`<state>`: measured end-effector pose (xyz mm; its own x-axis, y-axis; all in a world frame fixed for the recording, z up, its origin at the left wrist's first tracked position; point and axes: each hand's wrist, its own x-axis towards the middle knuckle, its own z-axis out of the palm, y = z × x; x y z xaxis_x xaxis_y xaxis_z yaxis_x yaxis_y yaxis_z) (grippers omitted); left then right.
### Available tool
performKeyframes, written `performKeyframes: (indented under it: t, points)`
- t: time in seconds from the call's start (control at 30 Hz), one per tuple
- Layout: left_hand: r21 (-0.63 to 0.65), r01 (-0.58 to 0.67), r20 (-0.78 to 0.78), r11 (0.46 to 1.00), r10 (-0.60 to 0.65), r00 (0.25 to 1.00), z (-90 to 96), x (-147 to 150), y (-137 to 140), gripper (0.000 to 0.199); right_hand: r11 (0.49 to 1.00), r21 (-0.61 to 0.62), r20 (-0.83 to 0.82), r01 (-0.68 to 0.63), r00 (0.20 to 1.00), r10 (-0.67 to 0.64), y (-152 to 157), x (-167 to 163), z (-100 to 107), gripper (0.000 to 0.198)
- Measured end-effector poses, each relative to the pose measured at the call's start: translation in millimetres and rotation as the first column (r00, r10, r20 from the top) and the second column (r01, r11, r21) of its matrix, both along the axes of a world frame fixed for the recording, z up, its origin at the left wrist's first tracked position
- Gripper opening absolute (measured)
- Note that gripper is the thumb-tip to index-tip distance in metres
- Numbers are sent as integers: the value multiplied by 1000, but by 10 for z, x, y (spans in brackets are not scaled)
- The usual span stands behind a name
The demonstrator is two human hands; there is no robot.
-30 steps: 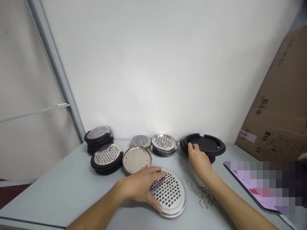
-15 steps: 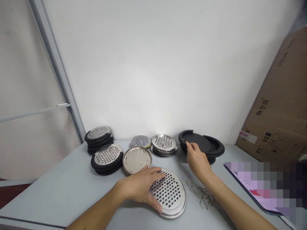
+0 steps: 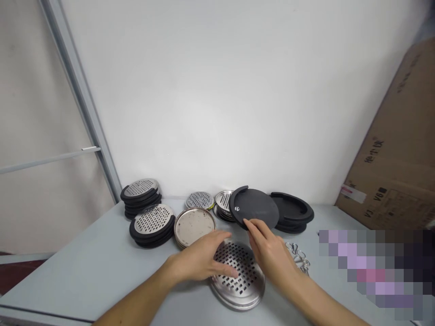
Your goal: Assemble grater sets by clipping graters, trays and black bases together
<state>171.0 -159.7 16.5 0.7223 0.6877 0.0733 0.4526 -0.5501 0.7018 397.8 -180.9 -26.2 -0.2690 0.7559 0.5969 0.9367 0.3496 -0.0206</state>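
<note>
My right hand (image 3: pixel 272 253) pinches the near edge of a black round tray (image 3: pixel 256 208) with a raised, partly cut-away rim. That tray is tilted up, away from a stack of similar black trays (image 3: pixel 294 210) at the right. My left hand (image 3: pixel 202 256) is open, thumb and fingers apart, over the left side of a round metal drain tray (image 3: pixel 241 285) with a slotted top. Whether it touches the metal cannot be made out. Left of it lies a plain shallow metal dish (image 3: pixel 195 224).
Two stacks of black trays with slotted metal tops, a rear one (image 3: pixel 141 190) and a nearer one (image 3: pixel 152 222), stand left. Further slotted plates (image 3: pixel 199 200) lie by the wall. Metal scissor-like tools (image 3: pixel 301 258) are beside my right wrist. A cardboard box (image 3: pixel 387 149) stands right.
My right hand has lifted the black tray off its stack and brought it left. My left hand's fingers have shifted slightly over the metal drain tray.
</note>
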Motion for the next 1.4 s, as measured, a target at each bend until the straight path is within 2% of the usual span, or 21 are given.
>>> performKeyframes:
  t: [0.1,0.2,0.37,0.47,0.57,0.63,0.7,0.77,0.87,0.93,0.97,1.03,1.07,1.17,1.23,1.4]
  points:
    - [-131,-88,180,987,111,977,-57,16,34,82,995,0,-41,-99,994,99,-74,-60,24,42]
    - [-278,-99,367,955,201,908,-86,50,73,70,979,2,-98,-206,974,205,-132,-123,44,38]
    - [-488,-66,502,870,342,794,-28,111,72,61,941,-7,-110,-338,936,335,-243,-198,29,38]
    - [-543,-48,553,838,400,731,32,129,35,55,929,-14,-81,-370,926,368,-301,-219,20,39]
    - [-573,-83,556,815,461,692,66,138,10,53,916,-33,-98,-401,913,396,-324,-232,44,40]
    - [-580,-109,551,807,488,677,63,142,13,51,900,-50,-152,-433,894,421,-323,-234,84,40]
    - [-575,-135,562,807,510,651,39,144,33,49,882,-13,-255,-471,855,453,-319,-221,143,36]
    - [-570,-168,579,804,538,613,3,137,67,46,883,93,-393,-461,798,458,-309,-183,218,30]
    - [-575,-222,583,788,585,564,-51,113,125,45,947,209,-623,-245,713,322,-245,-64,353,19]
    - [-574,-267,579,774,614,537,-73,95,156,47,992,107,-751,-67,648,125,-143,53,433,22]
    - [-569,-294,576,768,628,524,-78,89,166,49,999,35,-777,-25,628,43,-75,116,460,24]
    - [-553,-343,572,759,645,506,-79,85,173,50,990,-133,-747,-43,661,-72,72,234,475,25]
    - [-543,-358,572,760,647,504,-75,87,171,50,967,-240,-696,-89,710,-108,141,281,461,24]
    - [-511,-367,583,778,627,517,-62,100,151,46,817,-534,-533,-218,837,-125,271,341,359,22]
    - [-502,-363,585,785,618,525,-61,106,138,45,765,-602,-456,-230,885,-93,283,315,281,23]
    - [-504,-411,563,760,650,511,-81,104,144,53,749,-605,-436,-271,899,-27,215,207,201,22]
